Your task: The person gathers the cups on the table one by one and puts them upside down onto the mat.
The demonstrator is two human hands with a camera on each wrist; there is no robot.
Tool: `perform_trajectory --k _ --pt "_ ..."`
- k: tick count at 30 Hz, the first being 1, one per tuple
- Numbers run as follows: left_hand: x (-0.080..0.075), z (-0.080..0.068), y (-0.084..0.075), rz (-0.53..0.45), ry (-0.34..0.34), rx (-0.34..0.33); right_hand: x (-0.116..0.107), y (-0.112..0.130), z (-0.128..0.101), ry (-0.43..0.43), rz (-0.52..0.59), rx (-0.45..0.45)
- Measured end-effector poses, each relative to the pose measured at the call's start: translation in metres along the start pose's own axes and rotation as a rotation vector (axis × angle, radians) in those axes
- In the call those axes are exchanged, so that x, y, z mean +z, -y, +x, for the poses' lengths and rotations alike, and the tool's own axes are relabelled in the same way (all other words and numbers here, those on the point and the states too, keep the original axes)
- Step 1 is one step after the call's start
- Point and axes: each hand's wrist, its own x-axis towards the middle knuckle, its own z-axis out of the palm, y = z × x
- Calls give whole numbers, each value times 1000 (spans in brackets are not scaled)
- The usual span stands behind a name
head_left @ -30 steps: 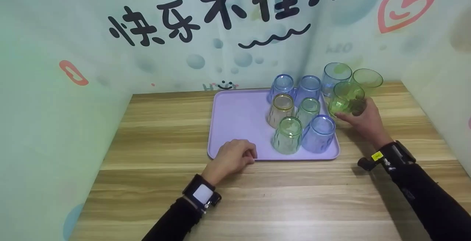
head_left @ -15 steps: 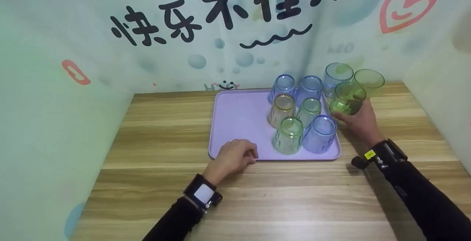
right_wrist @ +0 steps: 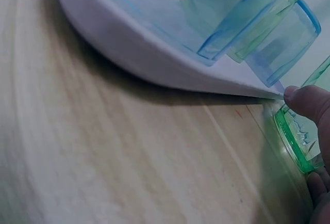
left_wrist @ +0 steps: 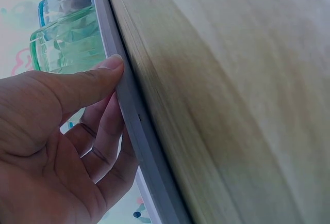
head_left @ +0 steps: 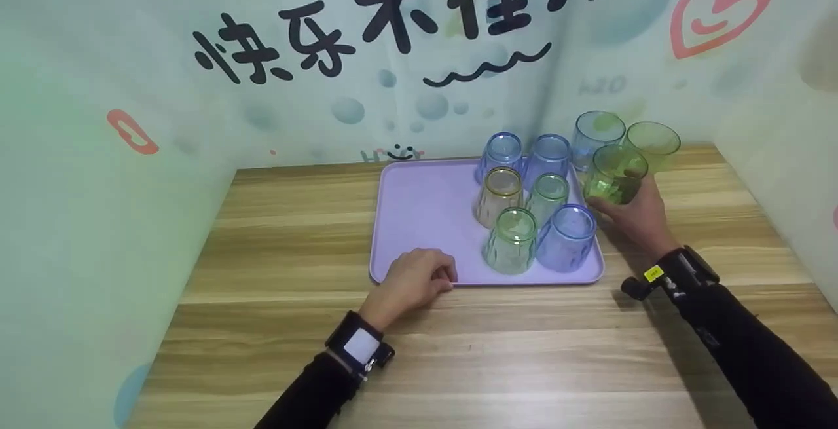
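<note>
Wooden table [head_left: 458, 363] carries a lilac tray [head_left: 425, 213] holding six upturned tumblers [head_left: 524, 206]. Right hand [head_left: 632, 216] grasps an upright green tumbler [head_left: 614, 175] on the table just off the tray's right edge. Left hand [head_left: 414, 281], fingers curled, pinches the tray's near rim.

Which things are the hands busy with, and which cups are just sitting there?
In use:
- right hand grips the upright green see-through plastic cup on the wooden table
- left hand holds the near rim of the flat lilac plastic tray

Just sitting:
- six upside-down cups on the tray
- upright blue cup
- upright olive-green cup
</note>
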Motion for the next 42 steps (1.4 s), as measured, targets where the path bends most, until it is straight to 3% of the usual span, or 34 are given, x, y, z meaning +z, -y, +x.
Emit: perform_trajectory --k 6,18,27,34,42 --pt "0 -1 0 -3 -2 7 2 -1 -1 -9 9 -23" --pt "-1 -1 -1 -15 23 -17 2 -1 -3 -8 77 23" --pt "-1 0 0 -12 20 -13 0 2 -4 -36 32 9" --pt "-2 0 1 -15 -3 8 -5 13 -7 -42 -13 33" --pt "0 0 0 -14 5 -1 -7 29 -7 -49 38 32"
